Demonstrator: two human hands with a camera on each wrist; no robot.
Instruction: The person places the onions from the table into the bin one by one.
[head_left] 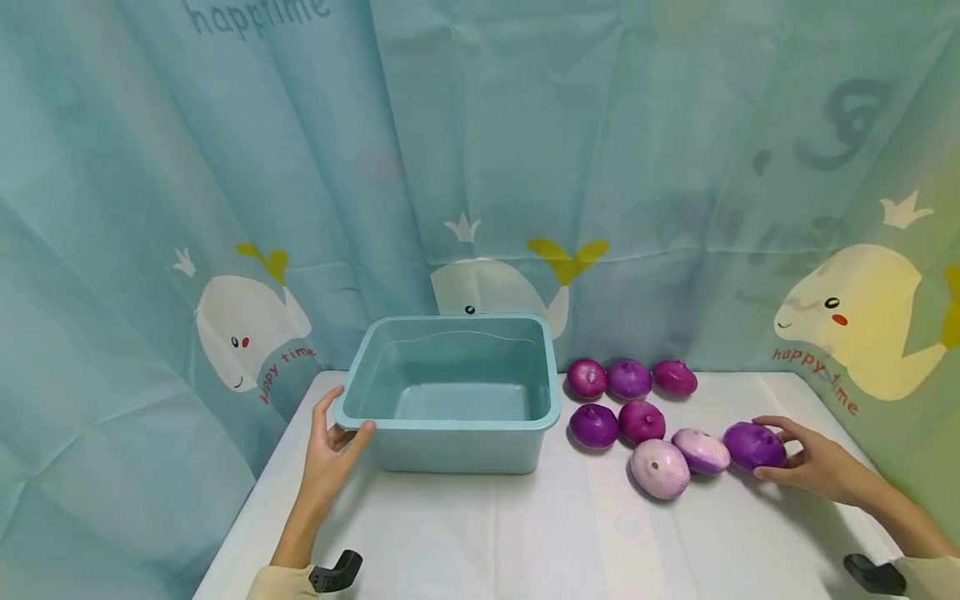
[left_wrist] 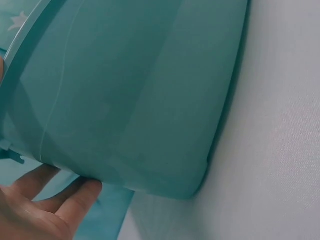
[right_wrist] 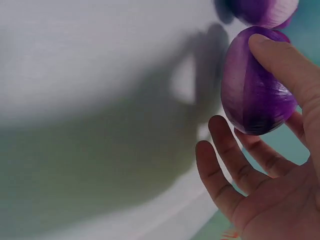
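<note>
A light teal plastic basin (head_left: 457, 450) stands at the table's back left. My left hand (head_left: 330, 454) holds its front left corner, thumb at the front rim and fingers at the left side. In the left wrist view, fingertips of the left hand (left_wrist: 55, 202) touch the basin's wall (left_wrist: 135, 95). On the right, my right hand (head_left: 813, 462) grips a purple onion (head_left: 752, 446) between thumb and fingers. The right wrist view shows the thumb of the right hand (right_wrist: 270, 175) on this onion (right_wrist: 255, 90), with two fingers spread below it.
Several more onions lie between basin and right hand: a pale one (head_left: 660, 469), a white-and-purple one (head_left: 701, 452) beside the held onion, and purple ones (head_left: 641, 422) farther back. A teal whale-print curtain (head_left: 487, 150) hangs behind the white table (head_left: 555, 533).
</note>
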